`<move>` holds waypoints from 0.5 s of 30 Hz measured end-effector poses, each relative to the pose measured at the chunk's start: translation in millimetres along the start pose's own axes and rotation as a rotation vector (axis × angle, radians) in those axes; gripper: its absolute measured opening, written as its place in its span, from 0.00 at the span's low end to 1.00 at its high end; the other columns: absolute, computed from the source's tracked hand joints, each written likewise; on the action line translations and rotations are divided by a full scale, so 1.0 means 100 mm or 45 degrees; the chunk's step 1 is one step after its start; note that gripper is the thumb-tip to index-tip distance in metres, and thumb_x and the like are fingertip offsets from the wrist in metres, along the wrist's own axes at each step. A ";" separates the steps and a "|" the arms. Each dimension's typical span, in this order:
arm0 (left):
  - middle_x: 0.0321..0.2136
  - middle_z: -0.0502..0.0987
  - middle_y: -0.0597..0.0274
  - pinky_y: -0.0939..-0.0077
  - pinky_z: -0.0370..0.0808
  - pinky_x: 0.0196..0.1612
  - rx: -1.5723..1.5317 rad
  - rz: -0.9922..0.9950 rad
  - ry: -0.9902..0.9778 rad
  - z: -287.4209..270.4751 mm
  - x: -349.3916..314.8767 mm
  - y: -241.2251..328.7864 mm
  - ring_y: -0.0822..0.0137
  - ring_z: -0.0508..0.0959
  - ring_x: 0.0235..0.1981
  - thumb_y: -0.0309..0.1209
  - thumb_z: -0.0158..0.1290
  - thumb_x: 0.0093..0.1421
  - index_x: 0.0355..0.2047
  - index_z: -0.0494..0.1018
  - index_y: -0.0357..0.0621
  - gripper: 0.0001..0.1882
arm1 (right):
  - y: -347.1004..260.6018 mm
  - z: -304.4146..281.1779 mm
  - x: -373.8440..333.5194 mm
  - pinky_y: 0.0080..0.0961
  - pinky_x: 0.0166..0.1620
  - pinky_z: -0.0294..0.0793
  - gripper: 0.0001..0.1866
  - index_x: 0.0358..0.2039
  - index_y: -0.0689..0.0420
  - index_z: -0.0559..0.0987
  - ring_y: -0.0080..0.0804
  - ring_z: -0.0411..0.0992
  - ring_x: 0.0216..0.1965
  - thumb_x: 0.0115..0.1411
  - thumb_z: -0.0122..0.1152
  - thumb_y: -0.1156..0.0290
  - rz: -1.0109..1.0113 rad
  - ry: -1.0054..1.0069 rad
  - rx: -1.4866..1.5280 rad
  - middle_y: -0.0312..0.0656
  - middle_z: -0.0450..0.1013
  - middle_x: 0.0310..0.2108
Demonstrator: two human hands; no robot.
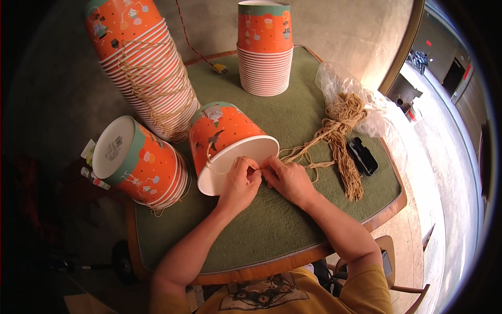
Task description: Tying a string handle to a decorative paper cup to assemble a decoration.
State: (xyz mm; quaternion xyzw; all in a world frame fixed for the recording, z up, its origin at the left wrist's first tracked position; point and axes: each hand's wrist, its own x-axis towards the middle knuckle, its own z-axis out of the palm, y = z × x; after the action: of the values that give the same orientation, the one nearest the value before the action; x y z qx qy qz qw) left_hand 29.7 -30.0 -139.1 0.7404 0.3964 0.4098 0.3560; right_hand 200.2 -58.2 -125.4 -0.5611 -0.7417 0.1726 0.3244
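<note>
Yellow shirt (319,285); hands (240,183) (291,182) together, seemingly pinching string (208,157) before tipped bucket (222,128); stack (144,70) left, skein (345,146) right.

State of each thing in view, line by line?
Left hand: pinching thin tan cord.
Right hand: pinching it too.
Orange and green printed paper bucket: tipped, mouth toward hands.
Tall orange bucket stack: nested, inverted, cord around it.
Far orange bucket stack: nested, inverted.
Short orange bucket stack: nested, inverted.
Tan cord bundle: loosely bunched.
Black plastic tray: lying flat.
Clear plastic bag: crumpled.
</note>
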 end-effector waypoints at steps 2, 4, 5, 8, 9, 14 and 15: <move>0.32 0.71 0.53 0.64 0.73 0.32 -0.054 0.024 -0.007 -0.01 0.00 -0.02 0.57 0.75 0.32 0.18 0.52 0.59 0.36 0.65 0.38 0.08 | -0.02 -0.01 0.00 0.40 0.30 0.77 0.08 0.36 0.54 0.73 0.46 0.77 0.24 0.62 0.58 0.65 0.002 -0.001 -0.017 0.44 0.77 0.22; 0.32 0.70 0.52 0.64 0.73 0.34 -0.101 -0.025 -0.003 -0.01 0.01 -0.06 0.56 0.74 0.33 0.18 0.53 0.59 0.36 0.65 0.38 0.08 | -0.05 -0.02 0.00 0.35 0.30 0.78 0.07 0.36 0.55 0.73 0.41 0.78 0.24 0.62 0.58 0.66 0.005 -0.003 -0.034 0.40 0.77 0.20; 0.32 0.70 0.52 0.63 0.73 0.35 -0.148 -0.075 0.001 -0.01 0.01 -0.09 0.55 0.74 0.33 0.18 0.53 0.59 0.35 0.65 0.38 0.08 | -0.06 -0.03 -0.01 0.36 0.30 0.77 0.07 0.35 0.55 0.73 0.42 0.78 0.24 0.60 0.59 0.67 -0.034 0.018 -0.046 0.41 0.77 0.21; 0.33 0.68 0.51 0.61 0.72 0.38 0.094 0.078 0.151 0.04 0.00 -0.11 0.52 0.72 0.35 0.18 0.53 0.59 0.35 0.64 0.37 0.09 | -0.06 -0.05 -0.02 0.37 0.29 0.77 0.08 0.35 0.55 0.72 0.44 0.77 0.24 0.57 0.61 0.69 -0.090 0.038 -0.037 0.44 0.76 0.22; 0.33 0.68 0.51 0.61 0.72 0.38 0.095 0.078 0.150 0.05 0.00 -0.11 0.52 0.72 0.35 0.18 0.53 0.59 0.35 0.64 0.37 0.09 | -0.06 -0.06 -0.02 0.37 0.29 0.76 0.09 0.34 0.56 0.72 0.45 0.77 0.24 0.55 0.62 0.70 -0.109 0.034 -0.013 0.45 0.76 0.22; 0.34 0.68 0.48 0.57 0.71 0.40 0.173 0.148 0.233 0.04 0.01 -0.11 0.47 0.71 0.37 0.17 0.54 0.57 0.34 0.63 0.37 0.10 | -0.08 -0.07 -0.03 0.38 0.28 0.76 0.09 0.34 0.56 0.72 0.46 0.76 0.24 0.55 0.61 0.71 -0.134 0.033 -0.088 0.44 0.76 0.22; 0.34 0.68 0.48 0.57 0.71 0.40 0.173 0.147 0.232 0.04 0.02 -0.10 0.47 0.71 0.37 0.17 0.54 0.57 0.34 0.63 0.37 0.10 | -0.07 -0.06 -0.04 0.38 0.28 0.76 0.09 0.34 0.56 0.72 0.46 0.76 0.23 0.55 0.61 0.71 -0.132 0.033 -0.138 0.44 0.76 0.22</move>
State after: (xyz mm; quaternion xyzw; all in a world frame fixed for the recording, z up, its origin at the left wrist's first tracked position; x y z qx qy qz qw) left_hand 31.2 -25.0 -148.2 0.7441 0.4106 0.4674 0.2435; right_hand 200.1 -64.7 -118.2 -0.5409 -0.7738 0.1080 0.3116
